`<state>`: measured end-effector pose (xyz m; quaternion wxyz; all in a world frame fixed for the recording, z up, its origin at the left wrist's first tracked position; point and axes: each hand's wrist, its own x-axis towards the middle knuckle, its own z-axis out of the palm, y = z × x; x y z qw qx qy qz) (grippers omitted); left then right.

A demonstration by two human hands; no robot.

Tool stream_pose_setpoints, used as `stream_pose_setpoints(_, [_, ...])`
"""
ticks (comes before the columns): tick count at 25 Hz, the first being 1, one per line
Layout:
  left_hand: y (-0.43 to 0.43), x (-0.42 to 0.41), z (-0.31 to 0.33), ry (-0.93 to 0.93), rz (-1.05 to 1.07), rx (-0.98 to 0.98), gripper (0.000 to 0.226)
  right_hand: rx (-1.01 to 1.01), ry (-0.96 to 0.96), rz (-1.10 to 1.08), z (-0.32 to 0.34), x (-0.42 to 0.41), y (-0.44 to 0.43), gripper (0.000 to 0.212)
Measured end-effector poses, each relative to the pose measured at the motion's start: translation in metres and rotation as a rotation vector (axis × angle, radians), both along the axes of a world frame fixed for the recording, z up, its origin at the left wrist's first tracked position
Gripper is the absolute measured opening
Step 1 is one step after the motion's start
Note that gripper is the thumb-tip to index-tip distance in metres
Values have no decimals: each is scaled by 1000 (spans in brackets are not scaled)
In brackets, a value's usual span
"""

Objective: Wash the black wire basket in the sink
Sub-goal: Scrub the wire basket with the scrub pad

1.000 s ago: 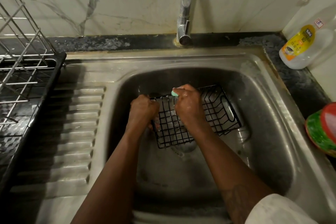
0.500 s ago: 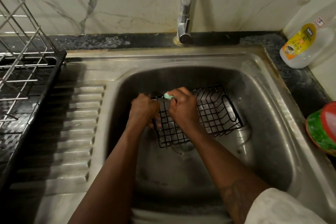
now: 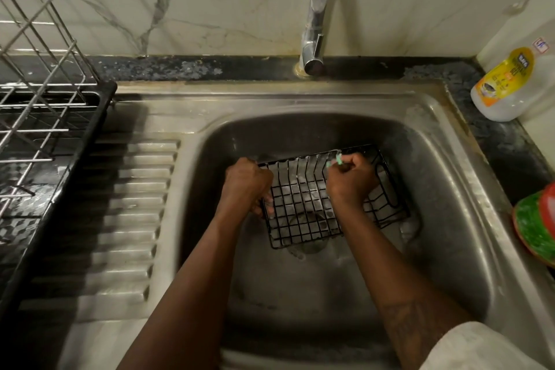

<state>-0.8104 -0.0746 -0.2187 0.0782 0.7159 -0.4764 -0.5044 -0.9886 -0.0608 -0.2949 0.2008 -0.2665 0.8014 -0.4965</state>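
1. The black wire basket [image 3: 303, 204], a rectangular grid of thin coated wire, sits tilted inside the sink [image 3: 444, 189] basin, over the drain.
2. The left hand [image 3: 247, 186] is curled tight around the basket's left rim, fingers wrapped through the wires.
3. The right hand [image 3: 350, 182] is fisted over a small pale-green scrubber [image 3: 337, 160], pressing it against the far wall's upright wires.
4. The sink is dull, smeared stainless steel with a ribbed drainboard [image 3: 126, 219] left of the left fingers.
5. Beyond the fingers rises a chrome tap [image 3: 315, 18]; farther right stands a clear plastic bottle [image 3: 510, 84] with a yellow label.
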Motion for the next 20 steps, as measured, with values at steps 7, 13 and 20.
stream_pose_setpoints(7, [-4, 2, -5, -25, 18, -3, 11, -41, 86, 325, 1, 73, 9, 15])
stream_pose_setpoints(13, [-6, 0, -6, -15, 56, 13, 13, 9, 26, 215, 2, 51, 1, 20])
stream_pose_setpoints(20, [-5, -1, -7, 35, 50, 28, 12, 231, 36, -70, -7, -27, -10, 11])
